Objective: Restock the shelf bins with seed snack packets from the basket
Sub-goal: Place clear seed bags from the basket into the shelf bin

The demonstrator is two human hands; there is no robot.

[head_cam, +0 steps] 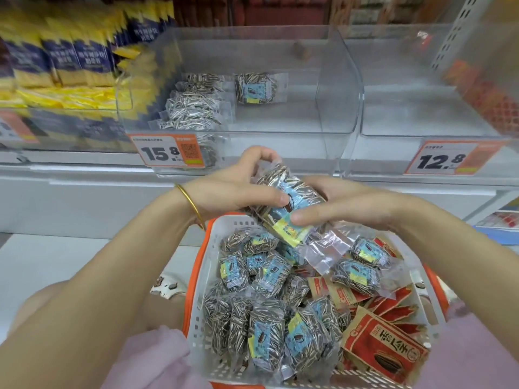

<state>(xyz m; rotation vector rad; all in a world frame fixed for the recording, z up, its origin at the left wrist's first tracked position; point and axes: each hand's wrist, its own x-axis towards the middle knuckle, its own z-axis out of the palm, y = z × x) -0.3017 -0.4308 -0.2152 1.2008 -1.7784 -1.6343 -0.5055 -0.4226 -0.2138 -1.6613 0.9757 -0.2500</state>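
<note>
Nearest, below the fingers: white basket (202, 279) heaped with seed packets (268, 276) and red cartons (384, 349). Just above its far rim: stack of packets (289, 202), clamped by left hand (233, 189), curled over the far end, and right hand (345, 209), thumb on the near label, fingers hidden behind. Probably light, crinkly, slick film over shifting seeds. Best gripped across the full bulk, not by thin sealed edges. Beyond the fingertips: clear bin (331, 80), stocked packets (193, 110) at its left.
</note>
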